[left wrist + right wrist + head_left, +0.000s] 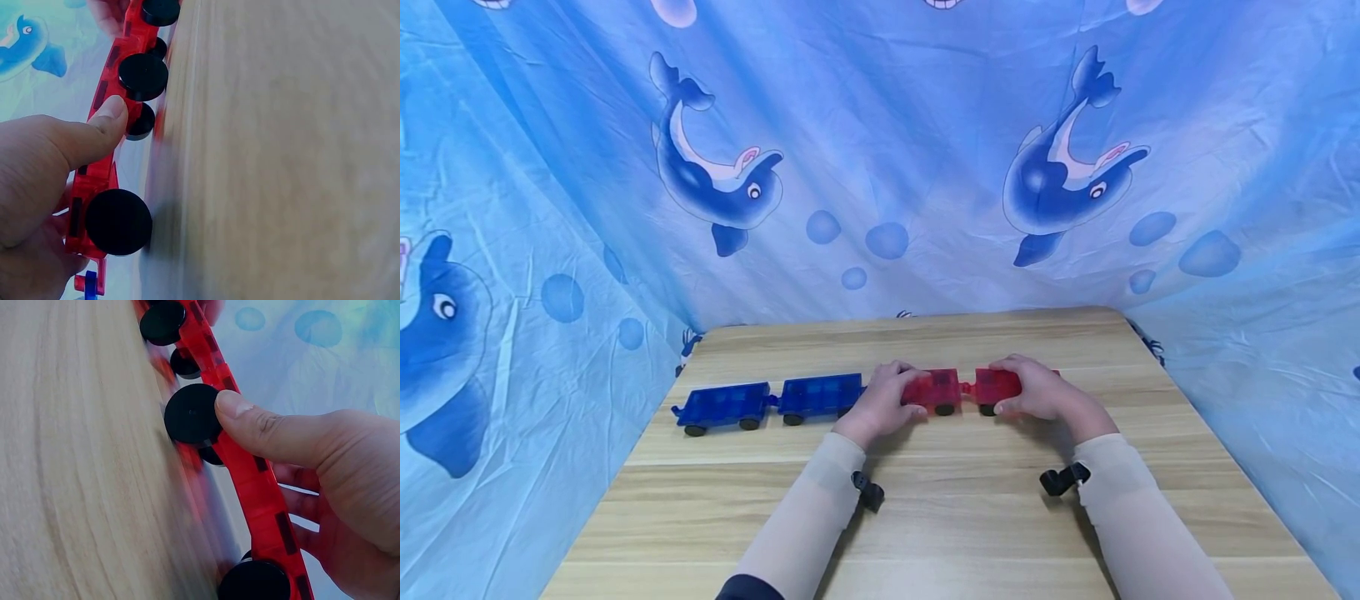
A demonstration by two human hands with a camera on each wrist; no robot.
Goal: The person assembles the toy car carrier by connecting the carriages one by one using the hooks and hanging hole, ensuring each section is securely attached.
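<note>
Two red translucent toy train cars with black wheels stand in a row on the table, joined by a red coupling (966, 388). My left hand (883, 402) grips the left red car (942, 387), its thumb (112, 115) on the near side. Around the right red car (992, 385) curl the fingers of my right hand (1037, 390), with the thumb (250, 415) beside a front wheel (192, 414). Farther left are two blue cars, the nearer one (822, 395) linked to the outer one (727, 405). My left hand hides where red and blue meet in the head view.
The wood-grain table (970, 533) ends at a back edge against a blue dolphin-print cloth (887, 150), which also hangs along both sides. A black wrist device (868, 492) sits on the left sleeve and another (1063, 479) on the right.
</note>
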